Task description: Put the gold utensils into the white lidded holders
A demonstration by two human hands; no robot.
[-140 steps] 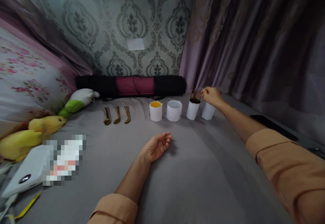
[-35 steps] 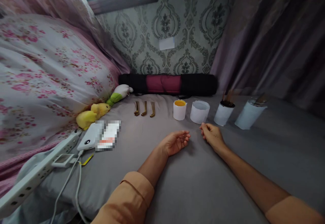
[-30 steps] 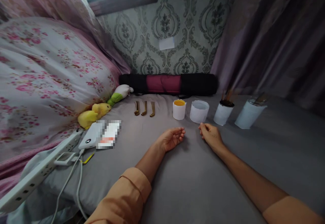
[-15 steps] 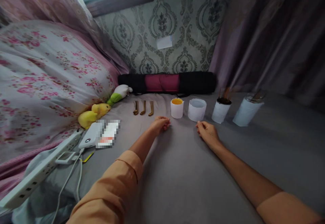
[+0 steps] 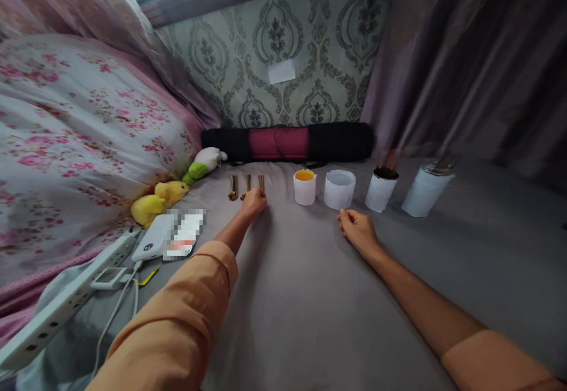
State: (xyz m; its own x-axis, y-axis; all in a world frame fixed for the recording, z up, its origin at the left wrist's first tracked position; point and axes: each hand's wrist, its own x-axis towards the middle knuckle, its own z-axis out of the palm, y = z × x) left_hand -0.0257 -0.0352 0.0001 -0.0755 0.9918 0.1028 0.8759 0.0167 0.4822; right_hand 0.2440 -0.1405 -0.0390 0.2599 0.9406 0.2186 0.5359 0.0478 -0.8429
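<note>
Three brass-coloured pieces with thin upright prongs lie in a row: a left one (image 5: 233, 188), a middle one (image 5: 247, 185) and a right one (image 5: 261, 182). My left hand (image 5: 254, 202) is curled over the lower end of the right piece; whether it grips it is hidden. My right hand (image 5: 358, 228) rests on the sheet, fingers curled together, no object visible in it. Just beyond it stands a wide white-wrapped container (image 5: 339, 193), with a narrower white cup (image 5: 305, 191), yellow-orange inside, to its left.
To the right are a white-wrapped can (image 5: 381, 195) with brown sticks and a tilted-looking wrapped jar (image 5: 426, 196). A black and maroon roll (image 5: 283, 143) lies along the wall. At left are plush toys (image 5: 150, 207), a white power bank (image 5: 155, 238) and a power strip (image 5: 71, 299).
My left hand has moved left from near the yellow cup to the right brass piece. The right hand stays near the wide container. The whole view has shifted slightly.
</note>
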